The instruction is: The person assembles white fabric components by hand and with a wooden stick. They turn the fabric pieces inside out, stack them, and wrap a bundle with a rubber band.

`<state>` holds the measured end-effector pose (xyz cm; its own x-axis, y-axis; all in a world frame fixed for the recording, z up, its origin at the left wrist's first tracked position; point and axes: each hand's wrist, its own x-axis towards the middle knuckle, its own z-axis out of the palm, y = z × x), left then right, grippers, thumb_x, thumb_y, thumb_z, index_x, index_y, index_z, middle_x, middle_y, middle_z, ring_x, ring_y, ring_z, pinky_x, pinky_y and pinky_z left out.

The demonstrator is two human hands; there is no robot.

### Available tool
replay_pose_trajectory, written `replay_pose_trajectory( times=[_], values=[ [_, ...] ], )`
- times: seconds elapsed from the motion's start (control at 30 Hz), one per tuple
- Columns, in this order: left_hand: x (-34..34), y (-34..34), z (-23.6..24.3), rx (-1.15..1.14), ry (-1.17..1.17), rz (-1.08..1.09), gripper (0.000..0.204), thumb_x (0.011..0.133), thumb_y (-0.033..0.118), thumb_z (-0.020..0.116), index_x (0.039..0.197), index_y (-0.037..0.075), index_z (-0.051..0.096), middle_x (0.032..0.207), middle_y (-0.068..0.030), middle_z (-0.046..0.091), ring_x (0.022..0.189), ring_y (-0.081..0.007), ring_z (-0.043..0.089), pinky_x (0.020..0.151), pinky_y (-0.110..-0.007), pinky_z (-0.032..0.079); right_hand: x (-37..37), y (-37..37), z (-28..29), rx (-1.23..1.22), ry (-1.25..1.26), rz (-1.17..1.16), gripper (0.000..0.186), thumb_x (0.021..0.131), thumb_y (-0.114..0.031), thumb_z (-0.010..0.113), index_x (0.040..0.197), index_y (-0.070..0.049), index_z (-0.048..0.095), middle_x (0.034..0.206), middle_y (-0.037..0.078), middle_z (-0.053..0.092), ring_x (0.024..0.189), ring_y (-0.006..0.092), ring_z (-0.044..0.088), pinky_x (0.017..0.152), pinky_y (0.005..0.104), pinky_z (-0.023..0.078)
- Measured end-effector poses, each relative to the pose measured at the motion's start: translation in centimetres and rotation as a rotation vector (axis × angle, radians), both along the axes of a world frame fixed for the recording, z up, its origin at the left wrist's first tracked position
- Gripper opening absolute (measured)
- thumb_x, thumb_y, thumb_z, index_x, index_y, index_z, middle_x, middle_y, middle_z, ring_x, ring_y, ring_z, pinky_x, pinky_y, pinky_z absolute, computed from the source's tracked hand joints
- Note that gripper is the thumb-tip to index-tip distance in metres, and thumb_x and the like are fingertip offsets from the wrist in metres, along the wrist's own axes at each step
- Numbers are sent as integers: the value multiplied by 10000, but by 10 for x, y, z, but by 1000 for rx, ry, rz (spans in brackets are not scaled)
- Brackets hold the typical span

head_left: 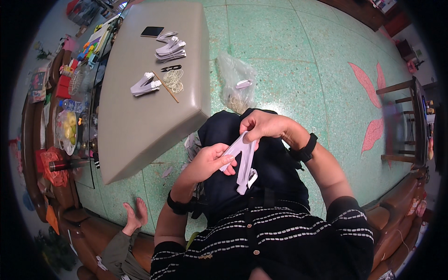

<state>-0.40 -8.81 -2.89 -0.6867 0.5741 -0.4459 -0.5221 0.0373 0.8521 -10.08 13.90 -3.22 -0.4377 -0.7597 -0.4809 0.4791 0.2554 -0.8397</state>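
Over my lap, my right hand (259, 126) pinches the upper end of a pale lilac-white V-shaped piece (245, 170) of flat strips, which look like paper or plastic. My left hand (214, 161) grips its left arm, while the longer arm hangs down with a small white tab near the bottom. On the beige padded bench (135, 126) lie a bundle of similar pieces (144, 86), larger bundles (170, 51) farther back, a thin wooden stick (168, 91), black snips (171, 68), a pile of pale rubber bands (173, 81) and a dark phone (152, 31).
A clear plastic bag (235, 74) lies on the green floor (289, 60) beyond my knees. A cluttered glass table (84, 172) stands left of the bench, wooden chairs (396, 88) at the right. Another person's bare foot (140, 212) is at lower left, by a brown sofa (81, 224).
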Motion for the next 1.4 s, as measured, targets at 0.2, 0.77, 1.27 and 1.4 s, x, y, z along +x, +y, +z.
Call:
replay_pose_trajectory(
  times=[0.2, 0.77, 1.27, 1.4],
  values=[
    [6, 3, -9, 74, -11, 23, 254, 945, 163, 530, 1094, -42, 517, 896, -104, 638, 753, -159, 652, 677, -270, 539, 5, -1, -7, 3, -9, 45, 156, 709, -84, 659, 786, 47, 626, 741, 107, 654, 588, 163, 642, 518, 251, 545],
    [6, 27, -25, 18, 26, 240, 218, 964, 183, 491, 935, -24, 552, 747, -74, 634, 605, -114, 624, 552, -223, 510, 22, -2, -18, -20, -19, -70, 261, 836, -226, 686, 936, 9, 631, 840, 62, 647, 757, 132, 637, 627, 235, 529],
    [10, 50, -6, -364, 478, 334, 359, 906, 83, 394, 1250, -12, 361, 942, -183, 582, 722, -234, 602, 673, -344, 476, 76, -14, -7, 23, 864, -368, 290, 928, -173, 494, 1126, 38, 503, 1020, 243, 557, 961, 408, 541, 846, 419, 447],
    [13, 52, -19, -427, 611, 325, 414, 920, 101, 395, 1312, 0, 306, 1001, -223, 565, 784, -277, 606, 704, -370, 465, 91, -21, -9, 207, 850, -405, 337, 930, -164, 459, 1163, 80, 456, 1021, 285, 541, 976, 432, 542, 839, 442, 445]
  ],
)
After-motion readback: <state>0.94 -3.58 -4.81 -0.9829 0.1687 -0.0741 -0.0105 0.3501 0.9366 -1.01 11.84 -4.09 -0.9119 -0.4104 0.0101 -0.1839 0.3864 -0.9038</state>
